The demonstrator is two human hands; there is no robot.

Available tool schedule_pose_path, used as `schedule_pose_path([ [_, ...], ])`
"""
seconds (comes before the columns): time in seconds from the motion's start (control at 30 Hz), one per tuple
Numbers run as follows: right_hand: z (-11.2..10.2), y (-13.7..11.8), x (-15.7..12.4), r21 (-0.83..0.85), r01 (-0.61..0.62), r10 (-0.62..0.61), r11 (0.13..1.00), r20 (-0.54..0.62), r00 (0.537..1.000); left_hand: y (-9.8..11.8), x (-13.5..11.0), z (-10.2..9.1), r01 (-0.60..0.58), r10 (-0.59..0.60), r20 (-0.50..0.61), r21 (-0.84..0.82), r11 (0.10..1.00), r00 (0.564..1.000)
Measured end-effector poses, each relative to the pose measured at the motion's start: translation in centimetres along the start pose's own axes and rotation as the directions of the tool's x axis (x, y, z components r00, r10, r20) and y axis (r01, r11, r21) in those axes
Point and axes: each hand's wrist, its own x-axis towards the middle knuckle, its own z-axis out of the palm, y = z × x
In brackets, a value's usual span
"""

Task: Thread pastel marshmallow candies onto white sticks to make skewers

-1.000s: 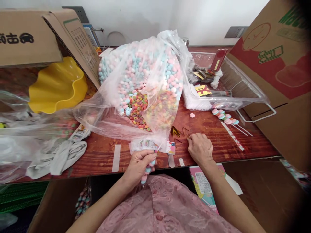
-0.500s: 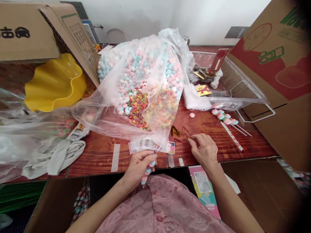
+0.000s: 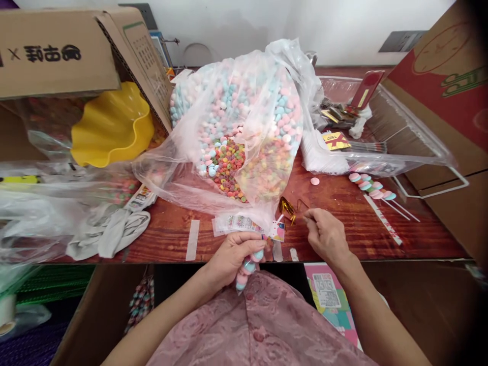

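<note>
My left hand [image 3: 238, 256] is closed around a marshmallow skewer [image 3: 249, 267] with pink and blue pieces in a clear wrapper, low at the table's front edge. The wrapper's upper end is pinched between thumb and finger. Further right, my right hand [image 3: 328, 234] rests close to the tabletop, thumb and forefinger pinched at the end of a thin gold twist tie [image 3: 302, 204]. Beside it lies a small bunch of gold twist ties [image 3: 286, 208]. A printed label strip [image 3: 236, 224] lies just beyond my left hand.
A large clear bag [image 3: 244, 107] of marshmallows and ring gummies fills the middle. Finished skewers [image 3: 371, 187] and one loose marshmallow [image 3: 314, 181] lie to the right. A clear plastic tray [image 3: 412, 124], a yellow bowl [image 3: 110, 127], grey gloves [image 3: 110, 234] and cardboard boxes [image 3: 57, 56] surround the workspace.
The view has shifted, so the tabletop things appear further right. My right hand's fingers have drawn together beside the twist ties. My left hand still grips the skewer, now showing more of it.
</note>
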Motion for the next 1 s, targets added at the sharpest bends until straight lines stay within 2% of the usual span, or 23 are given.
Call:
schedule_pose_path([
  [0.17,-0.5,-0.3,-1.2,0.046,-0.090,0.097,0.995,-0.164,0.982,-0.1,0.7,0.0,-0.047,0.048,0.013,-0.072,0.996,0.999],
  [0.27,-0.6,0.1,-1.3,0.068,-0.078,0.088,0.995,-0.152,0.985,-0.5,0.7,-0.3,-0.054,0.052,-0.027,-0.078,0.995,0.998],
  [0.4,-0.6,-0.4,-0.4,0.035,0.038,-0.037,0.999,-0.017,0.999,-0.8,0.4,-0.4,-0.067,0.058,-0.100,-0.091,0.994,0.993],
  [0.57,-0.1,-2.0,1.4,-0.146,0.183,-0.162,0.972,0.146,0.976,-0.8,0.1,-0.3,-0.051,0.042,-0.134,-0.067,0.996,0.990],
  [0.73,0.2,-2.2,2.2,-0.194,0.251,-0.220,0.948,0.166,0.961,-0.9,0.1,-0.6,-0.055,0.050,-0.109,-0.044,0.997,0.993],
  [0.87,-1.2,-2.5,1.8,-0.219,0.287,-0.268,0.933,0.113,0.957,-0.2,0.1,-0.1,-0.031,0.029,-0.039,-0.065,0.997,0.999],
  [0.93,-2.3,-3.4,1.2,-0.184,0.367,-0.359,0.912,0.075,0.930,0.3,0.4,0.4,-0.019,0.020,0.007,-0.080,0.997,1.000],
  [1.0,-3.4,-4.7,0.6,-0.104,0.489,-0.488,0.866,0.038,0.872,0.7,0.8,0.9,-0.018,0.022,0.049,-0.081,0.997,0.999],
])
